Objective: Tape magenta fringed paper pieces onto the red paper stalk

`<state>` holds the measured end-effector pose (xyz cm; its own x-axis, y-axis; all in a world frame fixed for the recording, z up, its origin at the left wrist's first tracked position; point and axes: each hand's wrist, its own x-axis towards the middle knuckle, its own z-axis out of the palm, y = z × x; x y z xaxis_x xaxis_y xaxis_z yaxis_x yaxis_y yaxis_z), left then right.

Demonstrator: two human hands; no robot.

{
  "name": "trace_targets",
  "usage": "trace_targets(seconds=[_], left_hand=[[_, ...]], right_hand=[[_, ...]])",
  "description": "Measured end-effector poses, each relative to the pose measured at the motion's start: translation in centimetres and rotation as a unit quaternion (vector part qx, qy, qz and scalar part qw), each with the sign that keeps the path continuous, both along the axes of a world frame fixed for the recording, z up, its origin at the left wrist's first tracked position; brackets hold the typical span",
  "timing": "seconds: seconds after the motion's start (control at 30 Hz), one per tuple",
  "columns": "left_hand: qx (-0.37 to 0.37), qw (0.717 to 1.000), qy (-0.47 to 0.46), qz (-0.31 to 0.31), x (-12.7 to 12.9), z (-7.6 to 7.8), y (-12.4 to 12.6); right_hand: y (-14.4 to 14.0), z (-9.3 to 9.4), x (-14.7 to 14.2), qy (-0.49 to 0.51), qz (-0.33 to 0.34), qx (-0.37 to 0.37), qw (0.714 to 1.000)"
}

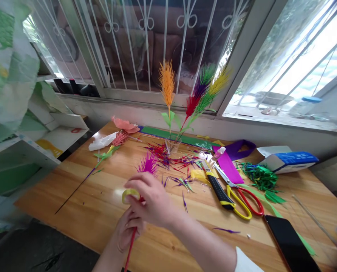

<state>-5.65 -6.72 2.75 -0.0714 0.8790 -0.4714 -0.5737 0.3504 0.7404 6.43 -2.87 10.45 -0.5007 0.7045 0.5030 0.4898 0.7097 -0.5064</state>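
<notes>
Head view, wrapping step: left hand [128,231] grips red stem [130,247] below magenta plume [147,164]; right hand [151,198] pinches yellow-green tape roll [129,194] just left of scissors [243,196]; next, likely taut winding down the stem.

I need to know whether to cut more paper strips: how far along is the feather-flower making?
Done: four plumes stand in the glass, and one more lies by the pink flower. In hand: the left hand holds a magenta plume on its red stem, and the right hand presses yellow-green tape to it. Left: green fringe and purple paper lie unused.
</notes>
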Motion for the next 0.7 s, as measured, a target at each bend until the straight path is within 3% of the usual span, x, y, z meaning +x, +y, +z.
trace_targets(seconds=[0.07, 0.2, 0.3, 0.43, 0.57, 0.7], left_hand=[[-0.033, 0.991, -0.126, -0.028, 0.4, 0.7, -0.4], [-0.084, 0.905, -0.412, -0.065, 1.0, 1.9, -1.3], [-0.096, 0.859, -0.499, -0.068, 1.3, 2.2, -1.5], [-0.099, 0.838, -0.531, -0.077, 1.5, 2.7, -1.6], [-0.103, 0.811, -0.571, -0.079, 1.5, 3.2, -1.6], [-0.096, 0.827, -0.549, -0.070, 1.5, 3.0, -1.4]], right_hand=[[2.0, -0.9, 2.8, -0.090, -0.119, -0.014, 0.989], [6.4, -4.2, 8.9, -0.167, -0.238, -0.059, 0.955], [8.3, -6.8, 11.3, -0.226, -0.254, -0.077, 0.937], [9.1, -8.6, 11.4, -0.267, -0.248, -0.091, 0.927], [9.2, -8.0, 11.0, -0.255, -0.244, -0.099, 0.931], [6.3, -4.3, 10.0, -0.196, -0.219, -0.095, 0.951]])
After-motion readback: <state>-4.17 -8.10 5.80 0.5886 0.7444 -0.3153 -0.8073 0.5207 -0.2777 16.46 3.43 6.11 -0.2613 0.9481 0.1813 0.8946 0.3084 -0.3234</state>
